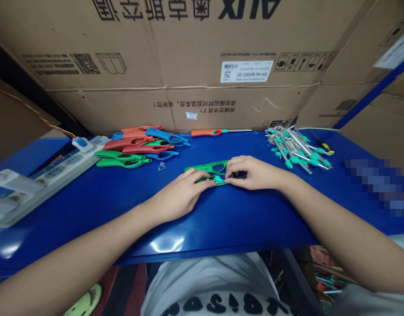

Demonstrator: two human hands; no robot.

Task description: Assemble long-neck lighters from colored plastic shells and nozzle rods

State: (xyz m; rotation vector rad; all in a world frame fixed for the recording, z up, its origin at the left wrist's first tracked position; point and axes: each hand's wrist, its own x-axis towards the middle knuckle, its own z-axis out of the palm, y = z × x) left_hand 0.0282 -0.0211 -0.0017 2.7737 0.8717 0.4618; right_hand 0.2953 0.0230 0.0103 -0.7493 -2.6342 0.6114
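Near the table's middle, a green lighter handle shell (203, 168) lies flat, with a second green piece partly hidden under my fingers. My left hand (185, 191) is closed, its thumb and index finger gripping the left part of the nearer green piece. A small teal part (218, 178) sits between the two hands. From the right, my right hand (249, 173) pinches at the teal part's right end. Something dark and thin, perhaps a metal rod, shows beneath that palm. The fingers hide most of the contact.
Red, blue and green lighter handles (132, 147) are piled back left, beside small metal bits (161, 166) and a power strip (66, 169). An orange lighter (206, 132) lies at the back. Teal-ended metal rods (295, 149) and a screwdriver (324, 145) lie right. Cardboard (175, 70) walls the back.
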